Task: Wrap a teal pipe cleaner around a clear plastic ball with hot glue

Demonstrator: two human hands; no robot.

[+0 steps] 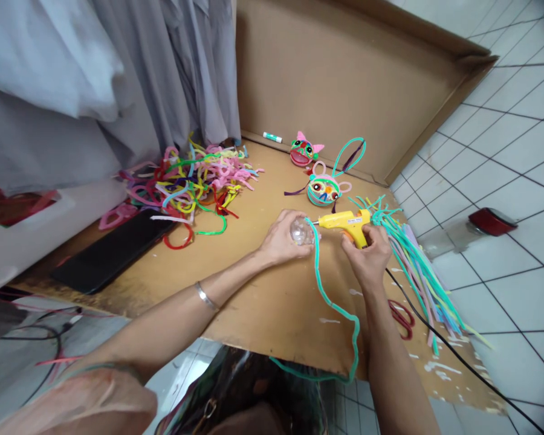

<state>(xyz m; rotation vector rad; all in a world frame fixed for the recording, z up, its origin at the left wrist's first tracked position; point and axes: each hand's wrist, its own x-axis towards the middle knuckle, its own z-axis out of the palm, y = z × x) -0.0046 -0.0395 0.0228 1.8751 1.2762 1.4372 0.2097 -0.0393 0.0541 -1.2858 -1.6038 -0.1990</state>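
Your left hand (281, 239) has its fingers curled around a clear plastic ball (299, 232), gripping it near the middle of the table (263, 302); whether the ball also rests on the tabletop, you cannot tell from here. Your right hand (372, 251) is wrapped around the handle of a yellow hot glue gun (342, 220), fingers closed in about the grip beside its orange trigger. The gun's metal nozzle points left, at the upper end of a teal pipe cleaner (317, 266) that lies against the right side of the ball. Whether the tip touches the fuzzy strand is too small to tell. From there the strand runs toward you in soft waves, bends near the right forearm and trails left past the table's near edge.

The ball is smooth, rounded and see-through; the gun is hard, glossy plastic. Beyond them sit two round animal-head ornaments, a teal-banded one (323, 192) with looped pink ears and, farther off, a red-mouthed one (301, 152) with pointed pink ears. On the far left you have a tangled, fluffy heap of coloured pipe cleaners (199, 175), with a flat black slab (113, 254) nearer to you. To the right lies a bundle of long, straight pipe cleaners (419, 275), and red-handled scissors (402, 320) lie nearer, beside your right forearm. Dried whitish streaks mark the wood-coloured tabletop.
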